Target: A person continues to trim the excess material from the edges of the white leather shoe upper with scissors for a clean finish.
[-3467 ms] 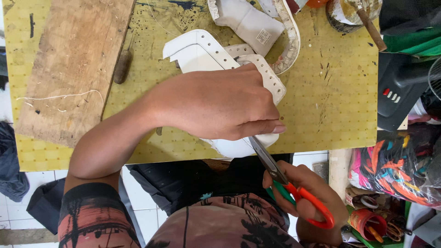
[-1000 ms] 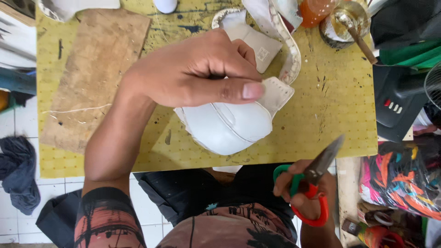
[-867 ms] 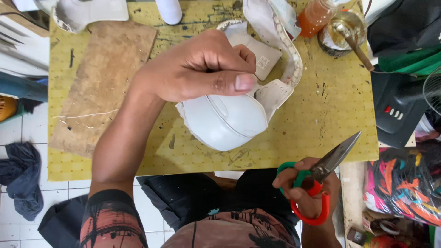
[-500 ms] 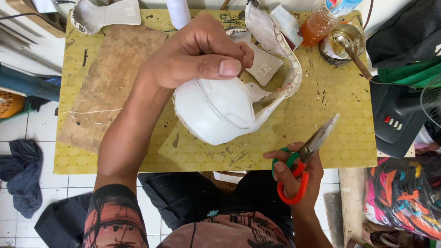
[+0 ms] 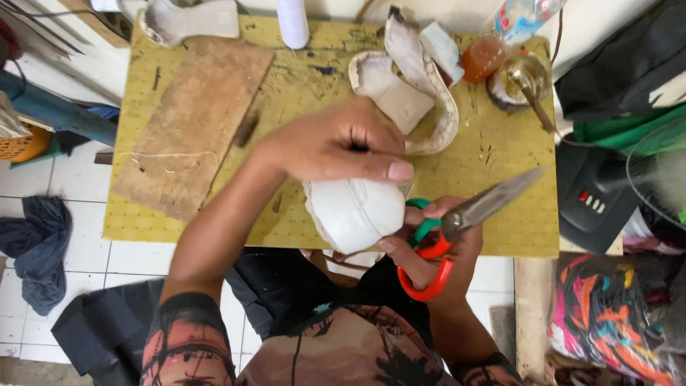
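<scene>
Noted wooden board [image 5: 193, 129] at left of yellow perforated work table [image 5: 493, 207]. Left hand [image 5: 336, 146] clamped over top of white shoe upper [image 5: 354, 213], held above table's near edge. Right hand [image 5: 436, 246] closed around red-and-green scissors [image 5: 457, 229], blades shut, pointing up-right, fingers touching upper. Judged risks: blade tips near glue bottle [image 5: 480, 57], possible knock; slipped grip, possible nick to upper or thumb.

Wood board [image 5: 193, 129] on yellow worktop [image 5: 500, 214], left; white spool [image 5: 293, 21] at far edge; amber bottle [image 5: 480, 58] w/ metal cup [image 5: 520, 77] far right; dark rag [image 5: 39, 250] on floor.
</scene>
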